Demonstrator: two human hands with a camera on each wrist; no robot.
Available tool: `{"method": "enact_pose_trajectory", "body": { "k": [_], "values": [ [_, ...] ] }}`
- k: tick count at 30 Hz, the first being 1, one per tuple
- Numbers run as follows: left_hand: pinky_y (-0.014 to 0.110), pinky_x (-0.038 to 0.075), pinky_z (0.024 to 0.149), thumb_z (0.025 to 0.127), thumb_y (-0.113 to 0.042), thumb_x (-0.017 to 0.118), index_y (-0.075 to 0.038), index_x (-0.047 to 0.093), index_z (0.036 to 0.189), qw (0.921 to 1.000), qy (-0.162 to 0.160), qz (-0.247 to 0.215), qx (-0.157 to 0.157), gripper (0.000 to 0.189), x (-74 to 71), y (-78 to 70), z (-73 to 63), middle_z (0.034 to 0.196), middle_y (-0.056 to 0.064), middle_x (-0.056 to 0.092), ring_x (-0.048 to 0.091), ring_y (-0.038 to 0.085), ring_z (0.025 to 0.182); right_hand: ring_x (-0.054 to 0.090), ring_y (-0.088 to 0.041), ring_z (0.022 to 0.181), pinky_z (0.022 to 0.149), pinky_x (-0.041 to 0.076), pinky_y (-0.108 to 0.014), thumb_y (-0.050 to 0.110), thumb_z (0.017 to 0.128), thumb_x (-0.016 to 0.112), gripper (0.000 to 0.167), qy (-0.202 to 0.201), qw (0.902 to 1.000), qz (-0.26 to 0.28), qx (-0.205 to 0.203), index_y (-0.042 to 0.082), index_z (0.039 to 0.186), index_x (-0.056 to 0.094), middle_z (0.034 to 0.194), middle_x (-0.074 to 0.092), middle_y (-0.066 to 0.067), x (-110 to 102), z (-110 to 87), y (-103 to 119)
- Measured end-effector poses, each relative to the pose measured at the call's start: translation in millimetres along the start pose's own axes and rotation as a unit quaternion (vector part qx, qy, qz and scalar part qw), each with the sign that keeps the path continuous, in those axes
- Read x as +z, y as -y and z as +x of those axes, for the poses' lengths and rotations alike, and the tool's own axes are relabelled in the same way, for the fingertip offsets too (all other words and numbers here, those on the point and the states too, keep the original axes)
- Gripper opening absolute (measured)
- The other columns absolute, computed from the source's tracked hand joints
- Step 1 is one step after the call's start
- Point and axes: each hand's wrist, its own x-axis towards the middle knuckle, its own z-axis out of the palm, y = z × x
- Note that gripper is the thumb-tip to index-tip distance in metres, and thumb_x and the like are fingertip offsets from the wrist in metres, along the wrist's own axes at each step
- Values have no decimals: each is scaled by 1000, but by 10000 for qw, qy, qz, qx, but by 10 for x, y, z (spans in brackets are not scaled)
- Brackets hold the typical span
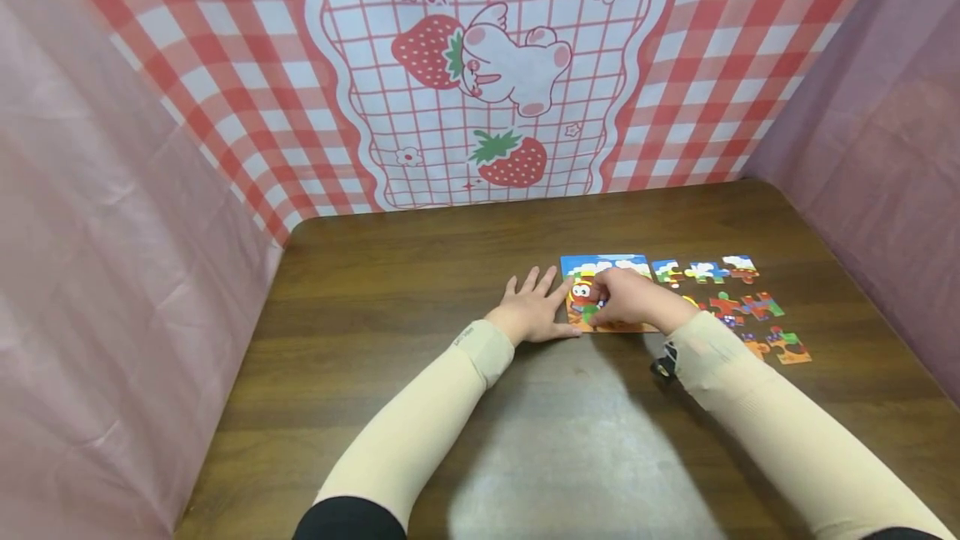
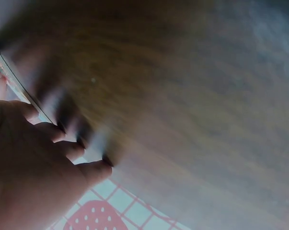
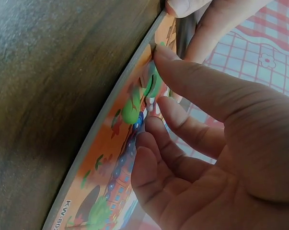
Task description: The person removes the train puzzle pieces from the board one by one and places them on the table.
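Observation:
A puzzle board (image 1: 615, 327) with a blue-sky and orange-ground picture lies flat on the wooden table. My left hand (image 1: 531, 315) rests at its left side with fingers spread, thumb and index finger touching the board's edge. Over the board, my right hand (image 1: 633, 297) has its fingers bent. In the right wrist view, its thumb and index finger pinch a green-and-orange puzzle piece (image 3: 153, 82) low against the board's picture; the fingers partly cover it. Whether the piece lies fully flat cannot be made out.
Several loose puzzle pieces lie in rough rows right of the board, among them a cloud piece (image 1: 705, 272) and an orange-and-green piece (image 1: 790, 346); my right forearm partly covers some. A checked strawberry cloth (image 1: 517, 140) hangs behind the table (image 1: 390, 373), pink cloth (image 1: 97, 273) at the left.

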Motion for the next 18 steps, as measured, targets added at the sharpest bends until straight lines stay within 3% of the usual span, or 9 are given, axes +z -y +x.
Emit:
{"method": "enact_pose_trajectory", "body": {
  "k": [7,14,18],
  "values": [
    [58,10,118,93,-80,39,-33,4,165,10000,-20,-21,23,93,13,3,9,170,3,0,1,30,154,56,-21,73,68,48,-38,9,78,86,24,-45,9996,260,-46,2,90,66,81,61,-5,-8,0,-12],
    [58,9,118,94,-79,39,-33,3,165,10000,35,-52,16,93,2,4,-4,170,2,-1,0,29,154,54,-17,65,61,47,-35,3,89,74,21,-137,9973,707,-135,-6,105,64,78,61,-6,-14,7,-81],
    [58,9,118,94,-79,39,-33,2,165,10000,40,-56,11,92,7,2,0,170,2,-2,-1,29,154,56,-17,67,65,49,-36,5,94,71,5,-59,9968,759,-246,1,94,72,78,65,-4,-27,5,-112]
  ]
}}
